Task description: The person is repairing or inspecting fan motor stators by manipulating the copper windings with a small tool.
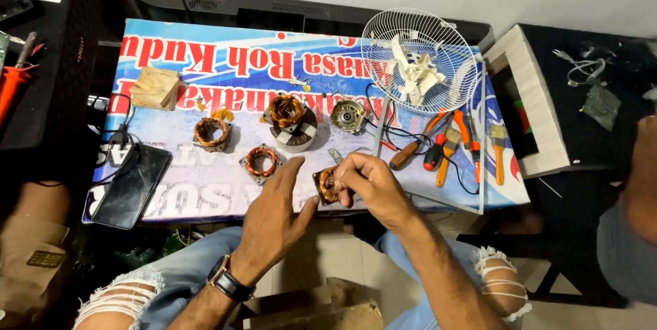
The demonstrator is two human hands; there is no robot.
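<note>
Covering the low surface (205,200) is a printed banner in blue, white and red, its large red lettering being seen upside down from the head view. One small copper-wound stator (327,185) is being held at the near edge of the surface, pinched in a narrow grip by the fingers of the right hand (373,186). The left hand (274,217) is being kept flat and spread just beside that grip, its thumb touching the stator, nothing enclosed. Beyond the grip, three more copper-wound stators (261,161) and one small motor (347,116) are being left lying. Further beyond it, one white fan guard (419,59) is lying. Right of the grip, several orange-handled tools (452,145) are being kept together. Far left of the grip, one dark phone (132,185) is lying face up.
</note>
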